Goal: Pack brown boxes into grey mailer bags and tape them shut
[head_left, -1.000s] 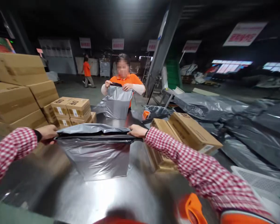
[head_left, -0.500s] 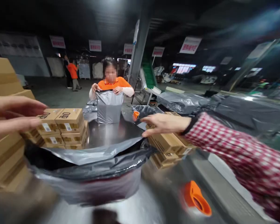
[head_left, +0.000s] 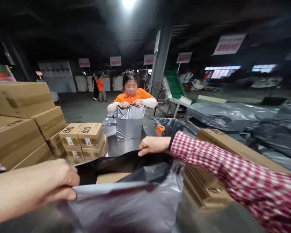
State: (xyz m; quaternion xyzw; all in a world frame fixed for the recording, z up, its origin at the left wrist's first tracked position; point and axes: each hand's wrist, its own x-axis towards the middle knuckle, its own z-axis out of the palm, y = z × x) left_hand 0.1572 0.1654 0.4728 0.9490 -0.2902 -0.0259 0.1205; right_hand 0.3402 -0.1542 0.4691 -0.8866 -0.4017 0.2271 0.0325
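A grey plastic mailer bag (head_left: 135,204) stands in front of me with its mouth pulled open. A cardboard box (head_left: 111,177) shows inside the opening. My left hand (head_left: 55,183) pinches the near lip of the bag at its left corner. My right hand (head_left: 152,145) grips the far black lip of the bag. Both sleeves are red and white check.
Small labelled boxes (head_left: 83,139) are stacked on the metal table (head_left: 122,145), with big cartons (head_left: 19,126) at left and more boxes (head_left: 208,187) at right. A co-worker in orange (head_left: 133,97) holds another grey bag (head_left: 129,121) across the table. Grey bags (head_left: 228,115) pile up at right.
Half a second ago both hands were off the bag, stretched out open. Now they grip its lips again and hold the mouth open, and a box shows inside.
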